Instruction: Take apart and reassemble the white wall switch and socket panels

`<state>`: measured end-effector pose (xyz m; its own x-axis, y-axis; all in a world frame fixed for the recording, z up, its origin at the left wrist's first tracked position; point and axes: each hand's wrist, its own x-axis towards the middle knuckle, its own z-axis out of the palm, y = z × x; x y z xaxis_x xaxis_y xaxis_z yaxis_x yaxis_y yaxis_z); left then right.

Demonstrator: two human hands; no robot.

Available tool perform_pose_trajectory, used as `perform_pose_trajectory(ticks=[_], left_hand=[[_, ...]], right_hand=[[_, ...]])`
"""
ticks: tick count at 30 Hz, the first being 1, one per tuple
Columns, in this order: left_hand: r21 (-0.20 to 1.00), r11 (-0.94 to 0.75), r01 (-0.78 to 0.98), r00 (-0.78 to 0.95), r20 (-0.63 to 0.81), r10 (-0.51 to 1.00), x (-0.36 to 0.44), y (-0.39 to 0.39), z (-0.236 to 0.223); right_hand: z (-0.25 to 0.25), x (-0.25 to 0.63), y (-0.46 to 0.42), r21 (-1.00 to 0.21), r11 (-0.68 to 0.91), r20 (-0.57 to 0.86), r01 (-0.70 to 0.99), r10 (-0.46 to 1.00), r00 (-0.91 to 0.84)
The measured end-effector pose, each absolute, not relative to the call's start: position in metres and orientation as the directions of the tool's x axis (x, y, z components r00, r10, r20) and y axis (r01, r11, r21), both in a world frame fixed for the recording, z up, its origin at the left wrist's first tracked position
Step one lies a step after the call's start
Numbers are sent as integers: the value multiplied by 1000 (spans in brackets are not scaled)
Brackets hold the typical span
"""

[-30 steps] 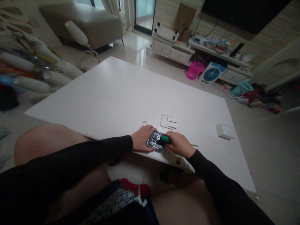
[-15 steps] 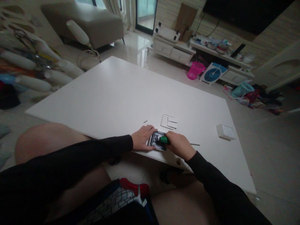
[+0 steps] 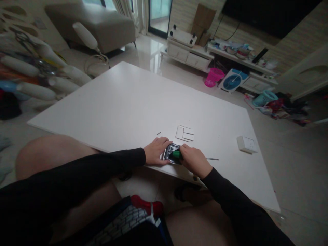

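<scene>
Near the front edge of the white table (image 3: 143,102) lies a small square unit (image 3: 168,152), black inside with a pale rim, like the back of a wall switch or socket. My left hand (image 3: 156,151) grips its left side, thumb along the near edge and fingers at the far edge. In my right hand (image 3: 194,159) is a green-handled screwdriver (image 3: 176,153), its handle over the unit; the tip cannot be made out. A thin metal rod (image 3: 213,159) shows just right of that hand, partly hidden. Beyond the unit lies a white cover frame (image 3: 180,132) with cut-outs.
A small screw (image 3: 159,133) lies beyond my left hand. Toward the table's right edge stands a white box-like socket (image 3: 246,144). A small brownish piece (image 3: 195,178) sits at the front edge, under my right wrist. My knees are below the table edge.
My right hand has shifted slightly left and lower, and the green handle has tilted and moved left over the unit. More of the metal rod shows. My left hand stays put.
</scene>
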<state>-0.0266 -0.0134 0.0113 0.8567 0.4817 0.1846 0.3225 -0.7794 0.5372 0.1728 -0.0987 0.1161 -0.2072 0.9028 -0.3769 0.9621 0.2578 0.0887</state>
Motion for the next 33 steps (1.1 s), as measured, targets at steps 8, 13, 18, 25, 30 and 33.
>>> perform_pose_trajectory(ticks=[8,13,18,25,30,33], left_hand=[[565,-763,313,854,185,487,-27,-12,11],[563,-763,318,852,182,490,-27,-13,11],[560,-768,310,861,178,477,-27,-13,12],[561,-768,309,863,175,474,-27,-13,12],[555,-771,312,863,174,474,-27,-14,13],[556,-771,310,862,177,474,-27,-13,13]], right_hand=[[118,165,-97,102,258,-394,961,897,-199],[117,167,-95,77,278,-397,957,889,-226],[115,169,-94,24,272,-398,962,885,-241],[117,168,-90,-4,244,-426,970,877,-223],[121,171,-89,-35,165,-405,986,899,-165],[121,172,-90,-40,108,-405,993,907,-115]])
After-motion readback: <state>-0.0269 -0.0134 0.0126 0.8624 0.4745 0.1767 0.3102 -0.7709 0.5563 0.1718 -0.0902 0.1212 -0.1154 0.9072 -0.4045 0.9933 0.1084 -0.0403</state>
